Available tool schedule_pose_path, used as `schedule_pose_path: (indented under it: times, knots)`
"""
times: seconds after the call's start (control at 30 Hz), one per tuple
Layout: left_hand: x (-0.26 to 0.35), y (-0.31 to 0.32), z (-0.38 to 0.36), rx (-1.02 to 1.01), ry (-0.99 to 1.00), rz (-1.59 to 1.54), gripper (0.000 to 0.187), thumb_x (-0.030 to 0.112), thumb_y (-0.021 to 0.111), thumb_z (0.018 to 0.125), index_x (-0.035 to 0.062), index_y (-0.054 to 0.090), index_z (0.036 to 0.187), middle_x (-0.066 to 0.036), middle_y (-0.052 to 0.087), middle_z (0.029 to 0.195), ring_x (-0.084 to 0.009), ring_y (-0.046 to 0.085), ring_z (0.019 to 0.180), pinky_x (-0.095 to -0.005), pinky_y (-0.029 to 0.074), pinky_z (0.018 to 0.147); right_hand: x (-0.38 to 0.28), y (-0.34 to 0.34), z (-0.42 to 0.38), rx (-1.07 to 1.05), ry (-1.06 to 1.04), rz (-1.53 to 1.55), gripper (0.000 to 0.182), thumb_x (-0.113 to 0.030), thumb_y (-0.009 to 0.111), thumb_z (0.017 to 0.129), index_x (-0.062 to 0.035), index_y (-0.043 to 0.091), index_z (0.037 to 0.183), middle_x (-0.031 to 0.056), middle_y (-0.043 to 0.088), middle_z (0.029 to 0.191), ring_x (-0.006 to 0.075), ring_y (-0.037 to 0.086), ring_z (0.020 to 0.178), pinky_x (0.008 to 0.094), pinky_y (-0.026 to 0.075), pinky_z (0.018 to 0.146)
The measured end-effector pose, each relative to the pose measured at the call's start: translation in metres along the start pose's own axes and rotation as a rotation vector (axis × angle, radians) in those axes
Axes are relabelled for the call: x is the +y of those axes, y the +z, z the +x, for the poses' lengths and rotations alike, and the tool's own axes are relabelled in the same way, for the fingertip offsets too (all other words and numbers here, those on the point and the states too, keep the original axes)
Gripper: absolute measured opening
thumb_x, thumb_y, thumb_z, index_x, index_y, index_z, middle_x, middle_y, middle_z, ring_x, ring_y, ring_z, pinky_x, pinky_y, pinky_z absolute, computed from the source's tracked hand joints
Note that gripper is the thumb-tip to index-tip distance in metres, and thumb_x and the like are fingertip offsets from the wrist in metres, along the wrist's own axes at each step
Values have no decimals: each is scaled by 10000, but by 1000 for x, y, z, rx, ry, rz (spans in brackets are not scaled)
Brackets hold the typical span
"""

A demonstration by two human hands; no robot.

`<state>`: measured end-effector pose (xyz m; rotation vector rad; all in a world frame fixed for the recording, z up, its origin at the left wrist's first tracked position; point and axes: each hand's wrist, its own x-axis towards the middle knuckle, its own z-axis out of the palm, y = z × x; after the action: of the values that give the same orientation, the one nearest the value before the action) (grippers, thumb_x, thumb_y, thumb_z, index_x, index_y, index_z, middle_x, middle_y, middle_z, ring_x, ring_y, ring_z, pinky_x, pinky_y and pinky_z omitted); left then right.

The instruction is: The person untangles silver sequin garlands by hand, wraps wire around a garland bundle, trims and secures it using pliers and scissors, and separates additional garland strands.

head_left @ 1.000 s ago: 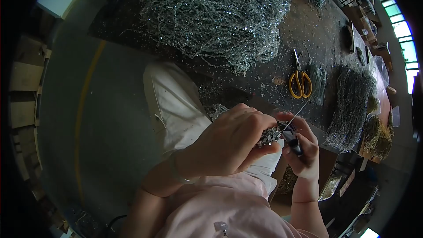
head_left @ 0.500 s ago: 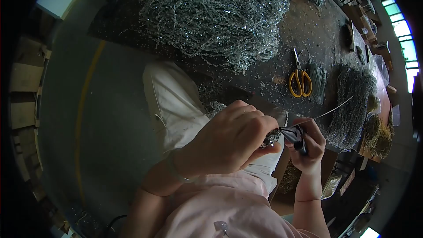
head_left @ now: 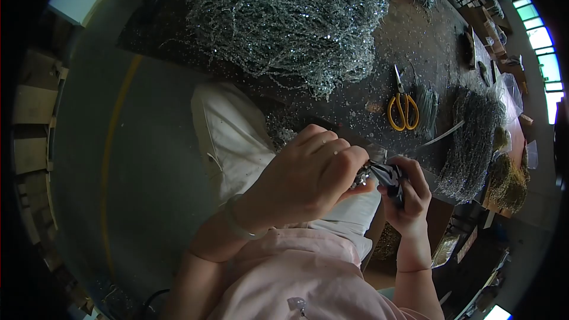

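Observation:
My left hand [head_left: 308, 175] is closed around a bundle of glittery silver strands [head_left: 360, 176], most of it hidden behind the fingers. Just to its right, my right hand [head_left: 409, 192] pinches a dark, shiny strip [head_left: 388, 175] that looks like tape. The strip stretches across to the end of the bundle, between the two hands. A pale, thin wire-like piece [head_left: 446, 133] sticks out beyond the right hand, toward the upper right. Beyond my hands, yellow-handled scissors [head_left: 403, 111] lie on the dark table beside a sheaf of thin green wires [head_left: 425, 109].
A large heap of glittery silver strands [head_left: 284, 24] covers the far part of the table [head_left: 409, 41]. More silver strands [head_left: 468, 148] hang at the right edge, near a gold bunch [head_left: 507, 184]. Cardboard boxes [head_left: 35, 109] stand at the left, past a yellow floor line [head_left: 112, 142].
Both hands have shifted slightly left and up, still close together. The thin wire-like piece has swung, and its visible part now lies lower. The scissors and heaps have stayed put.

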<state>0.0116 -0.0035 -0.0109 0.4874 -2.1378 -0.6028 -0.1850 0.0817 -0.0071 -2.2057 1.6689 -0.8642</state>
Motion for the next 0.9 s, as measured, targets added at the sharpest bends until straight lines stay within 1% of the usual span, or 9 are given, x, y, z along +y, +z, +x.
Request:
schedule_pose_path:
  times: [0.1, 0.17, 0.27, 0.33, 0.37, 0.47, 0.53, 0.73, 0.9]
  knots:
    - [0, 0, -1, -4, -1, 9, 344, 224, 616, 764, -8, 423, 928, -87, 511, 802, -247, 501, 645, -389, 421, 679, 6, 2, -3, 1, -21, 38, 214, 14, 645, 520, 45, 506, 680, 195, 517, 874, 302, 546, 679, 331, 454, 545]
    - [2, 1, -1, -7, -8, 1, 348, 224, 619, 761, -7, 426, 936, -84, 518, 801, -246, 501, 647, -387, 422, 679, 8, 6, -3, 87, -66, 28, 197, 9, 646, 532, 46, 520, 679, 183, 529, 843, 293, 549, 657, 320, 451, 534]
    - [3, 1, 2, 47, -103, -143, 345, 228, 628, 753, 4, 445, 942, -83, 531, 804, -244, 499, 654, -380, 417, 665, 12, 9, -3, 125, -78, 0, 192, 6, 652, 536, 48, 527, 675, 173, 536, 826, 282, 551, 654, 314, 448, 531]
    - [3, -2, 3, -38, -216, -282, 347, 236, 635, 746, 14, 460, 947, -87, 535, 808, -254, 501, 670, -378, 409, 658, 14, 11, -4, 135, -75, -3, 189, 6, 653, 536, 48, 529, 673, 171, 538, 820, 279, 553, 653, 312, 448, 531]
    - [3, -1, 2, -38, -217, -283, 347, 236, 635, 746, 14, 460, 947, -87, 535, 808, -254, 501, 670, -378, 409, 658, 14, 12, -4, 144, -73, -3, 187, 5, 654, 536, 48, 531, 671, 169, 540, 815, 275, 554, 653, 310, 448, 531]
    - [3, 2, 1, -17, -215, -246, 343, 237, 634, 746, 11, 458, 935, -92, 526, 793, -260, 502, 675, -379, 399, 645, 11, 10, 0, 115, -72, 34, 191, 4, 661, 552, 55, 529, 681, 180, 536, 833, 279, 554, 654, 317, 453, 537]
    - [1, 4, 1, 46, -101, -155, 345, 244, 632, 746, 7, 455, 924, -92, 519, 773, -268, 504, 672, -379, 404, 660, 5, 5, 3, 73, -43, 42, 204, -1, 667, 564, 58, 517, 689, 185, 533, 845, 285, 554, 665, 323, 456, 543]
    - [-2, -1, 2, 1, -38, 115, 348, 260, 631, 740, 12, 451, 906, -92, 512, 758, -258, 514, 671, -381, 416, 709, -4, -1, 7, -33, -31, 0, 257, -21, 684, 588, 50, 466, 703, 198, 522, 869, 310, 547, 703, 347, 460, 557]
    - [-1, -1, 4, -11, -34, 112, 348, 268, 628, 741, 13, 453, 899, -89, 512, 748, -249, 518, 670, -381, 415, 710, 0, -2, 4, -43, -61, -65, 251, -20, 684, 585, 41, 460, 680, 192, 519, 854, 316, 539, 681, 349, 455, 537]
